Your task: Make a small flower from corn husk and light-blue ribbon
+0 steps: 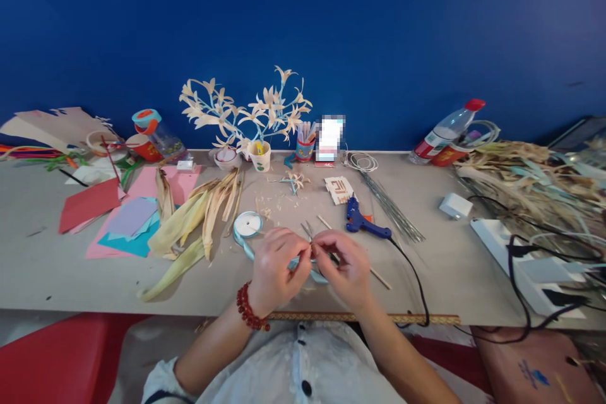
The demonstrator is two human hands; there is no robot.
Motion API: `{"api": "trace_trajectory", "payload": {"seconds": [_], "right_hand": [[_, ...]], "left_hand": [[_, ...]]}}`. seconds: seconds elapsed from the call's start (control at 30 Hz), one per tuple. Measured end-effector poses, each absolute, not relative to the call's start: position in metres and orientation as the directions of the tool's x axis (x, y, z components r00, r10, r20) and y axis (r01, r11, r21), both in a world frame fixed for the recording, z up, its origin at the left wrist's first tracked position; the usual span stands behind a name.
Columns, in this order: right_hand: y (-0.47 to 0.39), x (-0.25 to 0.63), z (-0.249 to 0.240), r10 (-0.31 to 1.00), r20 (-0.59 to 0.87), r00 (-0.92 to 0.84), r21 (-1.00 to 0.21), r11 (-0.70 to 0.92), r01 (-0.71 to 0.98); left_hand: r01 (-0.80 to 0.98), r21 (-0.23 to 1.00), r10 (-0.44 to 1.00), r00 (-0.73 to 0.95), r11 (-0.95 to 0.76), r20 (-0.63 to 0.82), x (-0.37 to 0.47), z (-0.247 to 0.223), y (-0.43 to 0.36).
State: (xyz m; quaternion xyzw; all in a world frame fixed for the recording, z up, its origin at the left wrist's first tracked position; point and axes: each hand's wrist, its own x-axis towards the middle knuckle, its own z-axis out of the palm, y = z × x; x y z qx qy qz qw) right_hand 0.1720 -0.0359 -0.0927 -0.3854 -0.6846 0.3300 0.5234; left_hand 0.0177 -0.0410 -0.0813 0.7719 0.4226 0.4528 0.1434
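Head view: pinching tight with left hand (279, 265) and right hand (343, 262), fingertips close together over the table (104, 284). Cannot tell about anything in the pinch; too tiny. Light blue strip (319, 277) underneath, scissors (309, 231) just past the fingertips, ribbon roll (248, 225) to the left, blue glue gun (363, 222) to the right.

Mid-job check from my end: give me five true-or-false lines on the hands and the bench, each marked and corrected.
1. The left hand and right hand are close together at the fingertips. True.
2. The glue gun is in the right hand. False: the glue gun lies on the table.
3. The red sheet lies left of the dry husks. True.
4. The beaded bracelet is on the right wrist. False: the bracelet is on the left wrist.
5. The ribbon spool lies left of the glue gun. True.
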Motion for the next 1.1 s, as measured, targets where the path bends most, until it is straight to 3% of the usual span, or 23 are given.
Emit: {"api": "trace_trajectory", "payload": {"seconds": [0.2,0.37,0.57,0.73,0.9,1.1], "right_hand": [[-0.033,0.177,-0.091,0.841,0.518,-0.158,-0.794,0.541,0.279],[-0.028,0.191,-0.088,0.871,0.490,-0.037,-0.811,0.471,0.347],[-0.031,0.181,-0.078,0.841,0.456,-0.291,-0.779,0.535,0.326],[-0.024,0.183,-0.081,0.828,0.473,-0.300,-0.736,0.559,0.383],[-0.024,0.196,-0.082,0.854,0.496,-0.155,-0.745,0.511,0.429],[-0.034,0.180,-0.078,0.860,0.411,-0.304,-0.790,0.502,0.353]], "left_hand": [[0.553,0.573,0.773,0.236,-0.605,0.589,0.015,-0.082,-0.043],[0.563,0.606,0.801,0.187,-0.562,0.569,0.013,-0.083,-0.046],[0.553,0.593,0.792,0.231,-0.585,0.565,0.015,-0.079,-0.045],[0.558,0.596,0.795,0.219,-0.577,0.565,0.013,-0.080,-0.045],[0.566,0.620,0.812,0.169,-0.544,0.558,0.010,-0.082,-0.046],[0.543,0.618,0.800,0.195,-0.569,0.567,0.013,-0.081,-0.046]]}}
